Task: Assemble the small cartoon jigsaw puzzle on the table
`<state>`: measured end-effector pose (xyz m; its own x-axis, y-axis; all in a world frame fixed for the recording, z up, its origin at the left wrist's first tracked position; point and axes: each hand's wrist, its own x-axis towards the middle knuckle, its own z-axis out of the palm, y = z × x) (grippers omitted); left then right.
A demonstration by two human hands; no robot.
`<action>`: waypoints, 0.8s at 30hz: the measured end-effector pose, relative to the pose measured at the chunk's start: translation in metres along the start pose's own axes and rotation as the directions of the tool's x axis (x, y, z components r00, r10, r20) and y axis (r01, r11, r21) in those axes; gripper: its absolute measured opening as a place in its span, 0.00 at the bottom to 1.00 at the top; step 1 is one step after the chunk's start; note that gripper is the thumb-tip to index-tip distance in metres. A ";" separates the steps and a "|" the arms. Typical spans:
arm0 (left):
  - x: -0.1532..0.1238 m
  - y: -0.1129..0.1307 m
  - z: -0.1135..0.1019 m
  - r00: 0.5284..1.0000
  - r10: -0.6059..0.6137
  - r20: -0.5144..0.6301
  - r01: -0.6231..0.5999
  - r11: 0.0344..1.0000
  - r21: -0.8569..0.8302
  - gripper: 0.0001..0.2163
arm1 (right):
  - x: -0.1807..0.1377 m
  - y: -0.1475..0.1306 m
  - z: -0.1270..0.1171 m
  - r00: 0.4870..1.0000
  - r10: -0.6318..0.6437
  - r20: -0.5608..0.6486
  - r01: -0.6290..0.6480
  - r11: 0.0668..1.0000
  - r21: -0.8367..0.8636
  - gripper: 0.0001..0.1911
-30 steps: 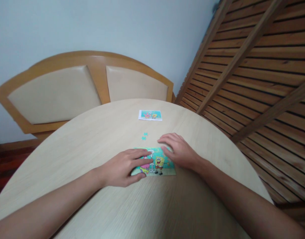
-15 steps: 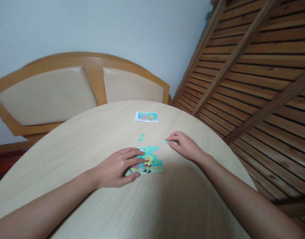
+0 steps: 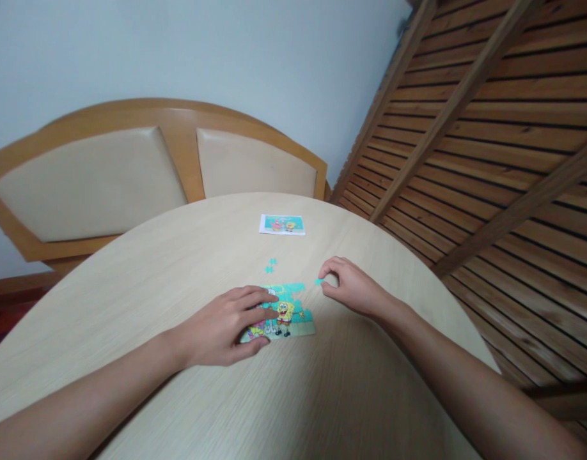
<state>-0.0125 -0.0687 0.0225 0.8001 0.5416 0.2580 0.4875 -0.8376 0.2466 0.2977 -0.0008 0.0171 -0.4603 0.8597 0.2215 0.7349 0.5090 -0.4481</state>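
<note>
A small cartoon jigsaw puzzle [image 3: 289,316] lies on the round pale wooden table [image 3: 188,268]. My left hand [image 3: 226,324] rests flat on the puzzle's left part, fingers stretched over it and thumb at its near edge. My right hand [image 3: 353,287] hovers just right of the puzzle's top right corner, thumb and forefinger pinched on a single turquoise puzzle piece [image 3: 319,281]. Two loose turquoise pieces [image 3: 271,265] lie a little beyond the puzzle.
A reference picture card [image 3: 282,224] lies near the table's far edge. A padded wooden headboard [image 3: 130,172] leans on the wall behind the table. A slatted wooden bed frame [image 3: 490,128] stands close at the right.
My right hand left the puzzle's right side, reached out to the right, pinched a turquoise piece and now brings it back toward the puzzle. My left hand stayed on the puzzle.
</note>
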 end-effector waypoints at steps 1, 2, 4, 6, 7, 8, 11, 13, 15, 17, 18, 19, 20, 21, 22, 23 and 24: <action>0.000 0.000 0.000 1.000 -0.001 0.001 0.001 1.000 0.003 0.21 | 0.000 -0.002 0.000 1.000 -0.002 0.005 0.002 1.000 0.003 0.08; 0.000 0.000 0.000 1.000 -0.002 0.005 0.002 1.000 0.008 0.21 | 0.000 -0.003 -0.001 1.000 -0.006 0.012 0.006 1.000 0.009 0.08; 0.000 0.000 0.000 1.000 -0.006 0.019 0.005 1.000 0.022 0.21 | -0.001 -0.006 -0.001 1.000 -0.016 0.019 0.015 1.000 0.028 0.09; 0.000 0.000 0.000 0.999 -0.009 0.034 0.008 0.999 0.041 0.21 | -0.001 -0.007 0.000 1.000 -0.019 0.024 0.018 0.998 0.058 0.09; 0.000 0.000 0.000 0.999 -0.009 0.038 0.007 0.999 0.050 0.21 | -0.002 -0.007 0.000 0.999 -0.020 0.025 0.018 0.997 0.078 0.10; 0.000 0.000 0.000 0.999 -0.007 0.039 0.005 0.998 0.055 0.21 | -0.003 -0.007 0.000 0.999 -0.022 0.026 0.019 0.995 0.102 0.11; 0.000 0.000 0.000 1.000 0.001 0.023 -0.002 0.999 0.050 0.20 | -0.004 -0.009 0.002 0.999 -0.034 0.040 0.026 0.982 0.186 0.14; 0.000 0.000 0.000 1.000 0.004 0.008 -0.004 0.999 0.034 0.20 | -0.005 -0.011 0.002 0.998 -0.025 0.050 0.012 0.968 0.250 0.14; 0.000 0.000 0.000 1.000 0.003 0.008 -0.003 1.000 0.025 0.20 | -0.005 -0.015 0.003 0.998 0.001 0.058 -0.019 0.949 0.316 0.12; 0.000 0.000 0.000 1.000 -0.001 0.012 0.000 1.000 0.024 0.20 | -0.005 -0.019 0.003 0.997 0.025 0.070 -0.049 0.929 0.366 0.11; 0.000 0.000 0.000 1.000 -0.002 0.011 0.001 1.000 0.022 0.20 | -0.005 -0.021 0.004 0.996 0.037 0.078 -0.064 0.921 0.384 0.11; 0.000 0.000 0.000 1.000 -0.002 0.005 0.002 1.000 0.020 0.20 | -0.005 -0.023 0.005 0.995 0.049 0.087 -0.080 0.914 0.397 0.10; 0.000 0.000 0.001 1.000 -0.002 -0.002 0.002 1.000 0.016 0.20 | -0.005 -0.025 0.005 0.994 0.062 0.094 -0.095 0.909 0.405 0.10; 0.000 0.000 0.001 1.000 -0.001 -0.008 0.001 1.000 0.014 0.20 | -0.005 -0.027 0.006 0.993 0.073 0.097 -0.107 0.906 0.410 0.10; 0.000 0.000 0.001 1.000 -0.001 -0.012 0.001 1.000 0.014 0.20 | -0.005 -0.028 0.007 0.992 0.081 0.096 -0.114 0.904 0.412 0.10; 0.000 0.000 0.001 1.000 0.000 -0.012 0.000 1.000 0.016 0.20 | -0.005 -0.029 0.008 0.992 0.086 0.089 -0.115 0.905 0.409 0.09; 0.000 0.000 0.001 1.000 0.000 -0.010 0.000 1.000 0.019 0.20 | -0.005 -0.030 0.009 0.993 0.087 0.080 -0.112 0.908 0.404 0.09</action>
<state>-0.0123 -0.0692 0.0218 0.7966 0.5420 0.2678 0.4938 -0.8389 0.2290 0.2737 -0.0204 0.0217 -0.4328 0.8945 0.1117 0.5177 0.3481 -0.7815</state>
